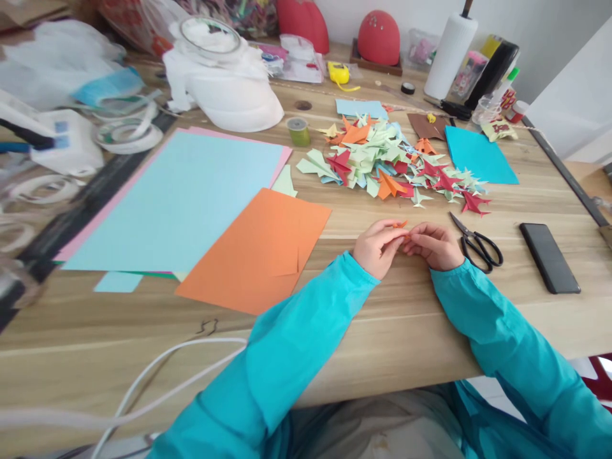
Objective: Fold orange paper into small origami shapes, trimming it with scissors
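Note:
Between my two hands is a small folded piece of orange paper [400,224], mostly covered by my fingers. My left hand [377,247] pinches it from the left, and my right hand [436,245] pinches it from the right, the fingertips nearly meeting. Just beyond lies a heap of folded paper figures [377,153] in pale green, orange, red and blue. Black-handled scissors [478,245] rest beside my right hand. To the left, an orange paper sheet [258,252] overlaps a large light blue sheet [176,197].
A phone [549,257] lies at the right. Behind the heap are a turquoise paper square [480,155], a thread spool [299,132] and a yellow tape measure [338,73]. A white form [229,83] stands at the back left. A white cable [157,370] crosses the front left edge.

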Tool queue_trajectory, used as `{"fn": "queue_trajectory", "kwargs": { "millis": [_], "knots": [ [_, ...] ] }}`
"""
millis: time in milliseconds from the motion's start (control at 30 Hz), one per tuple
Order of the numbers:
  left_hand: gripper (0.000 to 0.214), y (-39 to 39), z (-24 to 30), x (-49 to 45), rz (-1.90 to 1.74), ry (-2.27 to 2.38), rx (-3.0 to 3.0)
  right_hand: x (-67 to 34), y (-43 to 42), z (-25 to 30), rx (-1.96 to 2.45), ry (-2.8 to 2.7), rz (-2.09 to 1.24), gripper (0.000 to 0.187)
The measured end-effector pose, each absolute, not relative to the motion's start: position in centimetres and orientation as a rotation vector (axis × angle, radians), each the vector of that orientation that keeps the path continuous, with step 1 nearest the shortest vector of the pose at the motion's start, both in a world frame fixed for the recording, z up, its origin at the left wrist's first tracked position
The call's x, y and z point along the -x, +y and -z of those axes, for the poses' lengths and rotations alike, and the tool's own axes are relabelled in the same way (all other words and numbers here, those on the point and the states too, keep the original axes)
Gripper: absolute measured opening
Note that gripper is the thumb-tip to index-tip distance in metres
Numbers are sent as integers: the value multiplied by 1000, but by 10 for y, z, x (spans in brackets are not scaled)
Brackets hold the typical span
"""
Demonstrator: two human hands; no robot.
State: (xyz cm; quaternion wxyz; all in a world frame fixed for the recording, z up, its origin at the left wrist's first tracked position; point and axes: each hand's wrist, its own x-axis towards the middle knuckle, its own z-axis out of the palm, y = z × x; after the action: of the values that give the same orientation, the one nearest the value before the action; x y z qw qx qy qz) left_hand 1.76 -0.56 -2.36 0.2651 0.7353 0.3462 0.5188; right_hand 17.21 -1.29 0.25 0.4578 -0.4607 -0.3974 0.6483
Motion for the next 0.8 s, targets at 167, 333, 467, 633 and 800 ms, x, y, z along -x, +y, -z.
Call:
{"fn": "queue_trajectory", "kwargs": {
  "millis": [167, 333, 467, 633, 800],
  "knots": [
    [17, -5, 24, -17, -1417, 938, -1997, -173, -13, -1, 1180, -1050, -1592, 27],
    [17, -5, 23, -17, -1412, 947, -2005, -173, -14, 1, 1192, -1171, -1554, 26],
    [17, -5, 23, -17, -1413, 942, -1993, -173, -13, 2, 1193, -1176, -1533, 26],
    [18, -6, 24, -18, -1395, 941, -1977, -172, -13, 3, 1213, -1204, -1466, 27],
    [19, -7, 26, -19, -1390, 930, -1956, -172, -14, 5, 1205, -1242, -1399, 24]
  ]
}}
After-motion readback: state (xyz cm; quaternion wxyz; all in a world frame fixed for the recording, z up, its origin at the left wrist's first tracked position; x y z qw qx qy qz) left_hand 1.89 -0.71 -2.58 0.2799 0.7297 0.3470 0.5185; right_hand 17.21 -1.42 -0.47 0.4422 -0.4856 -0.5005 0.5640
